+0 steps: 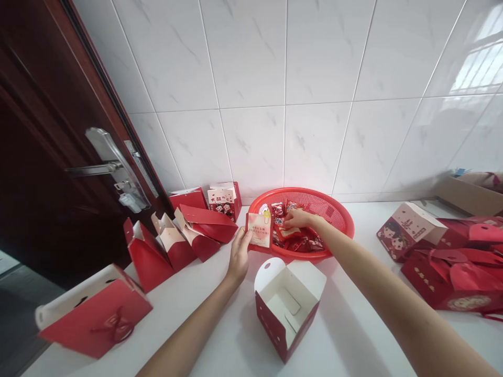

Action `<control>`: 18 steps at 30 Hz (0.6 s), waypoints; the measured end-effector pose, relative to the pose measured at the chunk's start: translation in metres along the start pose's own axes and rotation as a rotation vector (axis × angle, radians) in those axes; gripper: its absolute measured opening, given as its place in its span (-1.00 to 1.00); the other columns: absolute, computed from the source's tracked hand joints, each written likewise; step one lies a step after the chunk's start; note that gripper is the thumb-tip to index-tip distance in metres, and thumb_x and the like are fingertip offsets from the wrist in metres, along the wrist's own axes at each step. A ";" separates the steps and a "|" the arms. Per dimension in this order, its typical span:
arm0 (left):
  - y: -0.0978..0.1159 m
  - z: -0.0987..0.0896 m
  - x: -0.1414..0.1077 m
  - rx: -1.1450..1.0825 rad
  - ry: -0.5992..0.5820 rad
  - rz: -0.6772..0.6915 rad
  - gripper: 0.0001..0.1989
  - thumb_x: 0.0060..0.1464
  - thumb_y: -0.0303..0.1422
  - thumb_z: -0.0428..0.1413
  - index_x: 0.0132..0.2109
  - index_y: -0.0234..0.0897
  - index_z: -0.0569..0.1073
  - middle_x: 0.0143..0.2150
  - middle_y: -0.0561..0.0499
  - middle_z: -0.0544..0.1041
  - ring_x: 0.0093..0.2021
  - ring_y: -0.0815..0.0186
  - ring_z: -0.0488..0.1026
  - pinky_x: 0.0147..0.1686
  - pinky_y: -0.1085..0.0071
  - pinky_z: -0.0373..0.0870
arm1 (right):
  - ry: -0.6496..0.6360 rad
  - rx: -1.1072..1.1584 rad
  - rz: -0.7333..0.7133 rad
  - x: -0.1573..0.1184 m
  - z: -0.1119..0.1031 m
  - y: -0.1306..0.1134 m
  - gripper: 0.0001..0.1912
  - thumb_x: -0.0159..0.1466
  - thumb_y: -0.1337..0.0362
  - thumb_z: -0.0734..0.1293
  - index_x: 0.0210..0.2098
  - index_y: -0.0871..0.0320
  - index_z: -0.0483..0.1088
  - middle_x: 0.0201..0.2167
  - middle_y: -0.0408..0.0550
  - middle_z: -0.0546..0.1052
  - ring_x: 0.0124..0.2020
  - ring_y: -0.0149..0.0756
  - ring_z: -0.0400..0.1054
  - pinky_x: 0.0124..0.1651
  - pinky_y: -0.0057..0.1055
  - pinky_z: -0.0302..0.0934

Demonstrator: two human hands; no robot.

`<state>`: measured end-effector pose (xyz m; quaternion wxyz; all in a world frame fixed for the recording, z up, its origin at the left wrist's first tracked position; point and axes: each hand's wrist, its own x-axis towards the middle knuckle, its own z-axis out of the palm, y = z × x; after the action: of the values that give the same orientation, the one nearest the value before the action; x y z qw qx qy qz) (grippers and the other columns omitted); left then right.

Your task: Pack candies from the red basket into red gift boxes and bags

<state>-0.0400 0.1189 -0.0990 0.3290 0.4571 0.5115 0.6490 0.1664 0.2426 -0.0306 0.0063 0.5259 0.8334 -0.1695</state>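
Standing nearest on the white tabletop (353, 324) is an open red cardboard gift box with a white inside (286, 309), its flaps spread and its mouth facing up, between the two forearms. Just beyond it the left hand (238, 256) pinches a small pale pink card with red print (260, 229) by its lower left edge, holding it upright against the near rim of the round red perforated plastic basket (338, 214). The right hand (299, 218) reaches into that basket, fingers curled down onto the red-wrapped sweets (302, 242) heaped there; whether it has closed on one I cannot tell.

To do this well, I judge the grasp should settle on a single wrapper at the top of the heap, so the others stay put, while the card is kept clear of the reaching wrist.

To the left lie several folded red boxes (173, 246), to the right more printed red boxes (408, 228), well apart from the hands. Behind is the white tiled wall (314, 78) and a dark door (39, 157).
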 end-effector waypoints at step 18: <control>0.003 0.000 -0.001 -0.037 0.032 -0.090 -0.67 0.18 -0.19 0.15 0.05 -0.16 0.55 0.30 -0.08 0.49 0.39 0.04 0.29 0.35 0.18 0.21 | 0.104 -0.160 0.121 0.000 0.005 0.004 -0.59 0.41 0.15 0.35 0.18 0.16 0.37 0.16 0.08 0.45 0.07 -0.11 0.43 0.08 -0.04 0.40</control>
<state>-0.0394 0.1173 -0.0962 0.3582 0.4171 0.5247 0.6499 0.1688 0.2426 -0.0358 0.0151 0.5813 0.8101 -0.0744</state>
